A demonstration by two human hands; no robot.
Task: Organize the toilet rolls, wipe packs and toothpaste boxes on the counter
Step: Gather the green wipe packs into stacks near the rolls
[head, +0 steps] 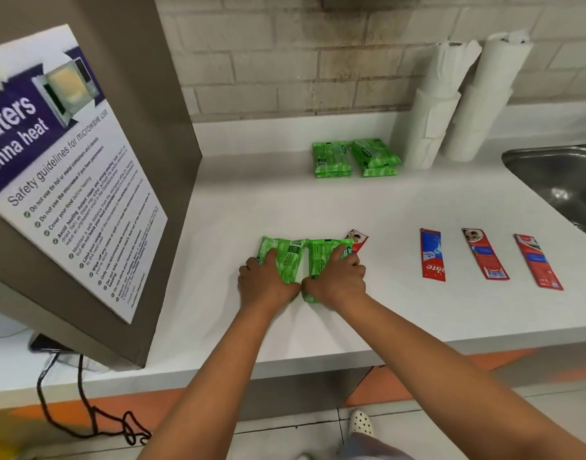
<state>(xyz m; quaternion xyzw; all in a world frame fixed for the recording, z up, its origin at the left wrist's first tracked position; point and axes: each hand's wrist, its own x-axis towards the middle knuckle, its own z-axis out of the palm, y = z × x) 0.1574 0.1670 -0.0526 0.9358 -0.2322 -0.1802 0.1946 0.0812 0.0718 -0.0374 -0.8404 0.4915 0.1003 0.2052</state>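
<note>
Two green wipe packs lie side by side near the middle of the white counter (318,207). My left hand (265,280) grips the left wipe pack (286,257), and my right hand (338,277) grips the right wipe pack (323,257). A toothpaste box (358,239) pokes out from under the right pack. Three more toothpaste boxes lie flat in a row to the right: one blue and red (432,255), two red (484,254) (538,262). Two further stacks of green wipe packs (331,159) (376,157) sit further back. Two tall stacks of white toilet rolls (434,107) (484,94) stand against the brick wall.
A steel sink (563,180) is set into the counter at the right. A grey cabinet with a microwave safety poster (69,167) juts over the counter's left side. A black cable (85,413) hangs off the front edge to the floor.
</note>
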